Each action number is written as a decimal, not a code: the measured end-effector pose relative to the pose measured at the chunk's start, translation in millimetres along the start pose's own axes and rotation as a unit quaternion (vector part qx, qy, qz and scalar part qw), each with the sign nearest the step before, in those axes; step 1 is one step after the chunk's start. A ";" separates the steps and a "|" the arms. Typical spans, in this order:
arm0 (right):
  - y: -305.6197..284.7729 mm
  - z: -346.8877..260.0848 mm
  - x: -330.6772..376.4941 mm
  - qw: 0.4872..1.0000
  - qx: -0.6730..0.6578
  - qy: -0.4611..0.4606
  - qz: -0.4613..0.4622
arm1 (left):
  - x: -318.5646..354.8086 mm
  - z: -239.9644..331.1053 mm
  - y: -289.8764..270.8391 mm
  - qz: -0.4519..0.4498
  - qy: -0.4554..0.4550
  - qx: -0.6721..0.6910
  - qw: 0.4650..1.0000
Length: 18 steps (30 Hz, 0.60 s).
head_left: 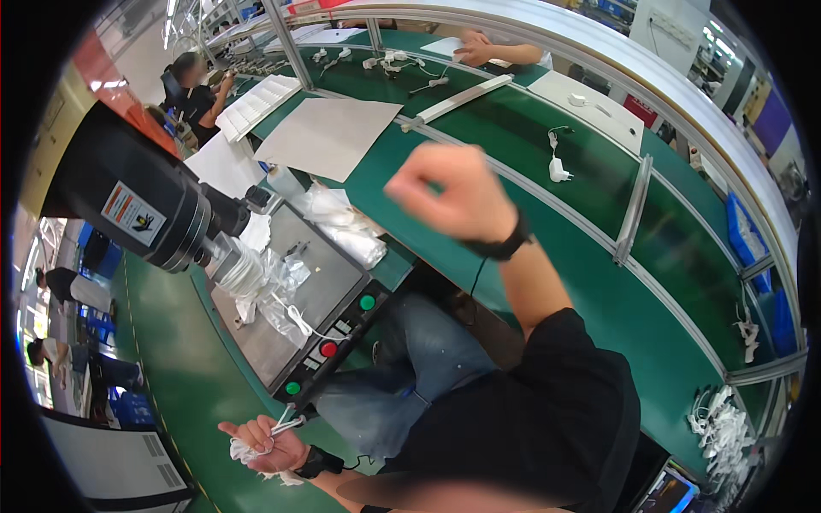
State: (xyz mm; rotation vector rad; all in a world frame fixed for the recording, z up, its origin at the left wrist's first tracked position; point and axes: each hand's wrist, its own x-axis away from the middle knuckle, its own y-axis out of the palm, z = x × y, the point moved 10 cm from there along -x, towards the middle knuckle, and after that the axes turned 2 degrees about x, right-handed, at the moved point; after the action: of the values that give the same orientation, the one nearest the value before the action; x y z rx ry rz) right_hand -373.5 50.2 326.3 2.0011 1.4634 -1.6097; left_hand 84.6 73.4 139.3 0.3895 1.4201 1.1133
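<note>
Down at the lower left, my left hand [272, 448] is closed around a bundled white cable [287, 421]. White, crumpled-looking material shows under its fingers, too small to make out. My right hand [453, 192] is raised over the green bench, slightly blurred, with its fingers curled round to the thumb. Green shows through the loop they form, and I see nothing in it. Between the hands, a coiled white cable [244, 272] sits under the head of a black machine [141, 192]. Clear plastic bags [286, 269] lie around it on the metal plate [321, 295].
A control strip with green buttons [368, 302] and a red button [328, 349] edges the plate. White chargers [558, 168] lie along the green conveyor behind metal rails [631, 214]. A cable pile [723, 432] is at right. Another person's hands [476, 49] are across the bench.
</note>
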 end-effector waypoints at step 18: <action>-163.4 308.3 230.9 0.648 0.412 0.615 -0.179 | -24.2 -104.6 -166.9 0.302 -0.234 -0.402 0.832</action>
State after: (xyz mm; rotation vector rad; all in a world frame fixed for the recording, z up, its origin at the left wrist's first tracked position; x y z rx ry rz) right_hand -712.8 58.3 81.6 4.0973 1.5608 -0.8891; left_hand 57.8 -66.3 0.9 0.4591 0.2938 1.8555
